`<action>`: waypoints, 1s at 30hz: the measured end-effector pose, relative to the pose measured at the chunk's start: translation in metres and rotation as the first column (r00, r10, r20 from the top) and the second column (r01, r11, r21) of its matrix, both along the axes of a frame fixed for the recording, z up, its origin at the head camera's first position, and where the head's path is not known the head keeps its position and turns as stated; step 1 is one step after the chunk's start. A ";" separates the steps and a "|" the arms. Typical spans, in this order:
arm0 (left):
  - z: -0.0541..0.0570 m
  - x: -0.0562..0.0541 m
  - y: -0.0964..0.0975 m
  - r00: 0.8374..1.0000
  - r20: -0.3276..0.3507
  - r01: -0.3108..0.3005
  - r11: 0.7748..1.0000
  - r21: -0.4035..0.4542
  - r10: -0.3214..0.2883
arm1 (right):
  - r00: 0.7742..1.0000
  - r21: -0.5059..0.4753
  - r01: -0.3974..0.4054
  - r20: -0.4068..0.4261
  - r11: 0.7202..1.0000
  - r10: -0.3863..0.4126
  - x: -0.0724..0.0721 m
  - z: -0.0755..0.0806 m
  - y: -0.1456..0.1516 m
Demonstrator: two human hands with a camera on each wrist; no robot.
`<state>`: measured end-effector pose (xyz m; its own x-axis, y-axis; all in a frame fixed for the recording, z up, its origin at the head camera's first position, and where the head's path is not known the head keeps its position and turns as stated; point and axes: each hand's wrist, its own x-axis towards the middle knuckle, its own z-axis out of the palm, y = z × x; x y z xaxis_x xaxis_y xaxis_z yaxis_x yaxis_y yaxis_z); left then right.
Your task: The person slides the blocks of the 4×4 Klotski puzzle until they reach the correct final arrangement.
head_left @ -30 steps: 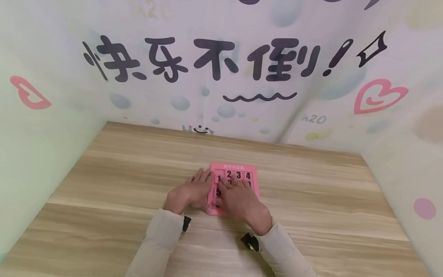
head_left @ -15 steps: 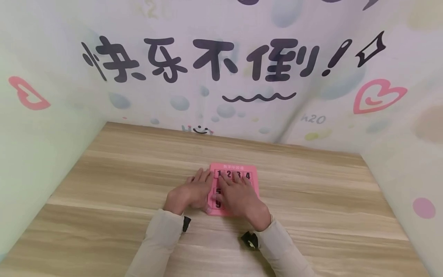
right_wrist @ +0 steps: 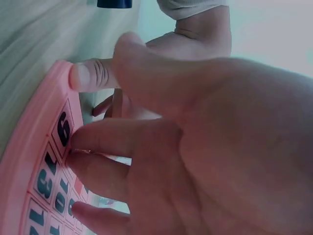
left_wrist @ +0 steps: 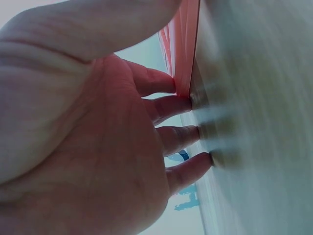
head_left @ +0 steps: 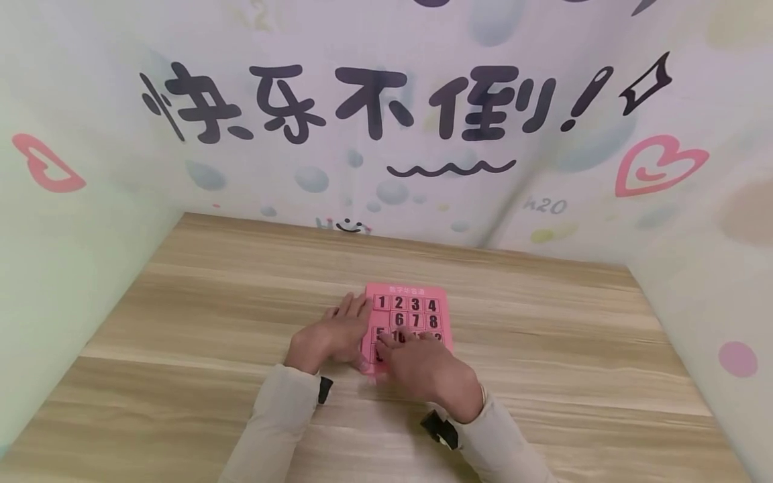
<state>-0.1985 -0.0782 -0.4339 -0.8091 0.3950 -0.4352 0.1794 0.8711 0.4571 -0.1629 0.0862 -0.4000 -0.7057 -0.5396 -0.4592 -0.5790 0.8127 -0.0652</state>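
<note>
A pink number slide puzzle (head_left: 417, 291) lies flat on the table with black numbers on its tiles. Tiles 1 to 4 fill its far row, and a gap shows below the 1 tile (head_left: 382, 302). My left hand (head_left: 338, 337) rests along the puzzle's left edge. Its straight fingers (left_wrist: 172, 139) touch the edge and tabletop, while the thumb (right_wrist: 90, 76) presses a near corner of the frame. Over the nearer rows, my right hand (head_left: 433, 370) has its fingertips on the tiles, the index near the 5 and 9 tiles. It covers most of the near row.
The wooden table (head_left: 241, 282) extends around the puzzle. Behind it hangs a printed backdrop (head_left: 374, 188) with large black lettering, and pale side walls stand left and right. Both sleeves carry dark straps (head_left: 439, 429) at the wrists.
The 1 tile slid away from me into the top row, leaving a gap beneath it. My right hand then drew back toward the nearer rows. My left hand has stayed still.
</note>
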 end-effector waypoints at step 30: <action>0.002 0.000 0.001 1.000 0.005 0.006 1.000 -0.001 -0.006 | 0.998 -0.068 0.049 -0.030 0.996 -0.051 -0.013 -0.011 0.009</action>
<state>-0.1984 -0.0770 -0.4316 -0.8046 0.3992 -0.4397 0.1819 0.8704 0.4575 -0.1756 0.0948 -0.4107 -0.7461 -0.5325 -0.3998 -0.5407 0.8349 -0.1029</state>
